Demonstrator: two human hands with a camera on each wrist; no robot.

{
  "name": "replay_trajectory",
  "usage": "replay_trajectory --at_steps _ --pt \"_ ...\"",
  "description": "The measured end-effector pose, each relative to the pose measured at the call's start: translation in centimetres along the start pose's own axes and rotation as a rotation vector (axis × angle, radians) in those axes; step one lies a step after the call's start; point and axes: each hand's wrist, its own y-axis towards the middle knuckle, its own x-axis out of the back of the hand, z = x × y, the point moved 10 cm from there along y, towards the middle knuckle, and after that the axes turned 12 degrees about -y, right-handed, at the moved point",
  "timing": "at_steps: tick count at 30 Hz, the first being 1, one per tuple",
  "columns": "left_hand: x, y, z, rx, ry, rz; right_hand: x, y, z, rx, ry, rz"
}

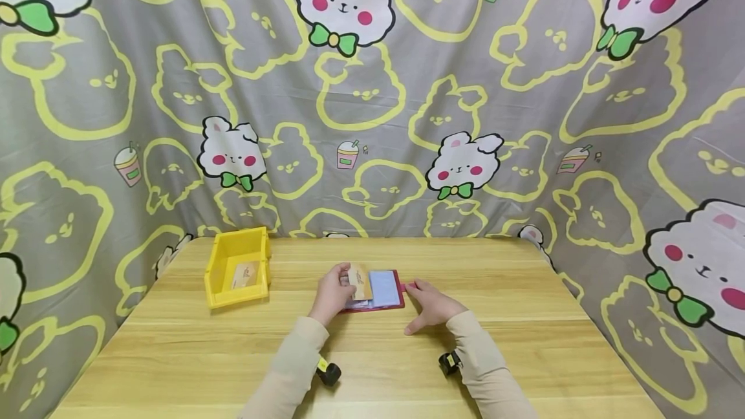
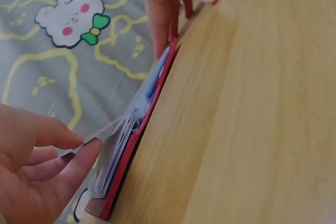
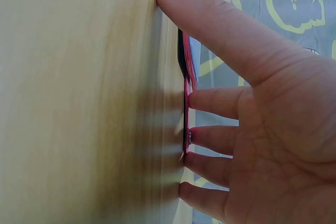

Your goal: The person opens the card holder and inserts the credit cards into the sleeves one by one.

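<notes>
A red card holder (image 1: 400,290) lies spread on the table, with pale blue plastic sleeves (image 1: 385,288) on its right side. Over its left side, my left hand (image 1: 334,291) pinches a thin tan leaf (image 1: 361,282) between thumb and fingers. Whether this is a loose card or a sleeve with a card inside, I cannot tell. Several stacked sleeves (image 2: 116,156) show edge-on beneath it in the left wrist view. My right hand (image 1: 433,306) has its fingers extended, fingertips resting on the holder's red strap (image 3: 187,114). Its thumb is spread towards the tabletop.
To the left stands a yellow bin (image 1: 216,277) with a tan card (image 1: 246,274) inside. The wooden table (image 1: 372,354) meets a grey patterned curtain (image 1: 372,193) at the back and sides.
</notes>
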Motion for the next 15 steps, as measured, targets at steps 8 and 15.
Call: replay_trajectory --at_steps 8,15 --pt "-0.6 -0.6 -0.2 0.001 0.032 0.011 0.0 0.0 -0.1 0.009 -0.001 0.007" --pt "-0.8 -1.1 -0.4 -0.011 0.082 0.016 -0.3 0.1 -0.3 -0.014 -0.018 0.017"
